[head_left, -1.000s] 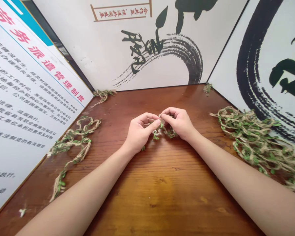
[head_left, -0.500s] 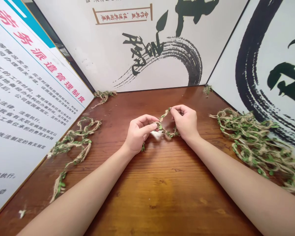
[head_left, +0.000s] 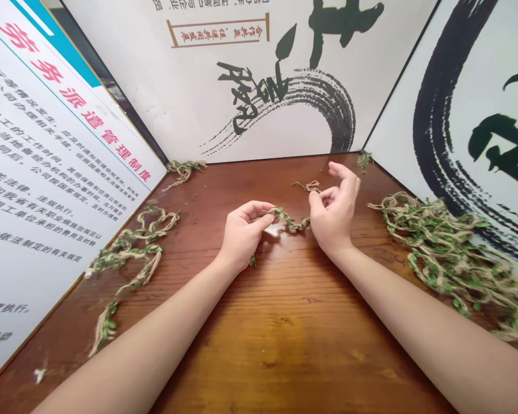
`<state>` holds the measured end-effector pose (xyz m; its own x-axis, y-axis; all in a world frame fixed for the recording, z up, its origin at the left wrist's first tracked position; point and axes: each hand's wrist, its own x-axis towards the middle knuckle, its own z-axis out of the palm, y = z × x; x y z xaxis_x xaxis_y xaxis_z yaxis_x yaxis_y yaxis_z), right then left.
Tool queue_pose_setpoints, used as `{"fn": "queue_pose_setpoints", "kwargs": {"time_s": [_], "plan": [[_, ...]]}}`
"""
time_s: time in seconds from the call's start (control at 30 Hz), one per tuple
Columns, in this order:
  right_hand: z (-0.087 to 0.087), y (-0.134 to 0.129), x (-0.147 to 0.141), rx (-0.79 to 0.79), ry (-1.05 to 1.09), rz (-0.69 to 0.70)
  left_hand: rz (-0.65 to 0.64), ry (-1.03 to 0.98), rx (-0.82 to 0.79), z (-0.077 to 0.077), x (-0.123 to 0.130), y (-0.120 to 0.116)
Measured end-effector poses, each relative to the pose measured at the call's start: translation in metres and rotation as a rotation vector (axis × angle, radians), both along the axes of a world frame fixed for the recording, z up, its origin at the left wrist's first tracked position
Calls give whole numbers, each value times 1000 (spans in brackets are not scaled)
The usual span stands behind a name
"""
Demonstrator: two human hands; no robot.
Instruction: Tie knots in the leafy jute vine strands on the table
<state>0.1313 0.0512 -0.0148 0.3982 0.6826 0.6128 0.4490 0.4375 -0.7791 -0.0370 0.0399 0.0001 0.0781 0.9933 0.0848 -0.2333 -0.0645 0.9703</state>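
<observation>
A leafy twine garland (head_left: 290,223), tan cord with small green leaves, runs between my two hands over the middle of the table. My left hand (head_left: 246,233) pinches it between thumb and fingertips; a leafy bit hangs out below that palm. My right hand (head_left: 335,215) has its index finger raised, while the thumb and other fingers are closed on the garland. A loose cord end (head_left: 307,185) sticks out to the left beyond the right thumb. The stretch inside the right palm is hidden.
A large tangled pile of leafy twine (head_left: 457,259) lies at the right. More leafy twine (head_left: 132,247) is spread at the left, with smaller bunches at the back left (head_left: 185,169) and back right (head_left: 365,160) corners. Printed panels (head_left: 276,132) enclose the brown wooden table (head_left: 263,345).
My right hand has moved slightly right and lifted its index finger. The upper strand between the hands is gone from there; a cord end now shows by the right thumb. My left hand stays put.
</observation>
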Motion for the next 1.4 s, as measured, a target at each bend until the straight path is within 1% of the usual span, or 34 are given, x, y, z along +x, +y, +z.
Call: {"fn": "queue_pose_setpoints", "kwargs": {"time_s": [0.1, 0.17, 0.2, 0.23, 0.3, 0.37, 0.5, 0.6, 0.77, 0.97, 1.1, 1.27, 1.4], "plan": [[5, -10, -6, -64, -14, 386, 35, 15, 25, -4, 0, 1], [4, -12, -8, -174, -3, 645, 35, 28, 33, -5, 0, 2], [3, -12, -9, -236, 11, 746, 27, 34, 34, -6, 0, 2], [1, -11, -9, -292, 25, 818, 19, 36, 34, -6, -1, 2], [-2, -8, -10, -362, 38, 878, 13, 30, 29, -6, -1, 2], [-3, -5, -9, -353, 12, 850, 26, 21, 21, -4, -1, 1], [-1, -3, -8, -228, -115, 693, 75, 52, 2, 0, -1, 0], [2, -3, -8, -170, -173, 608, 92, 61, -5, 1, 0, 0], [5, -4, -9, -128, -209, 510, 100, 87, -7, 1, -1, -1], [7, -6, -10, -102, -218, 498, 75, 115, 48, 0, -3, -3], [7, -7, -10, -73, -246, 523, 123, 193, 103, -2, -2, -2], [5, -5, -9, -128, -184, 556, 167, 247, 128, 0, 1, -4], [2, -2, -8, -179, -79, 574, 153, 373, 127, 4, 2, -5]]}}
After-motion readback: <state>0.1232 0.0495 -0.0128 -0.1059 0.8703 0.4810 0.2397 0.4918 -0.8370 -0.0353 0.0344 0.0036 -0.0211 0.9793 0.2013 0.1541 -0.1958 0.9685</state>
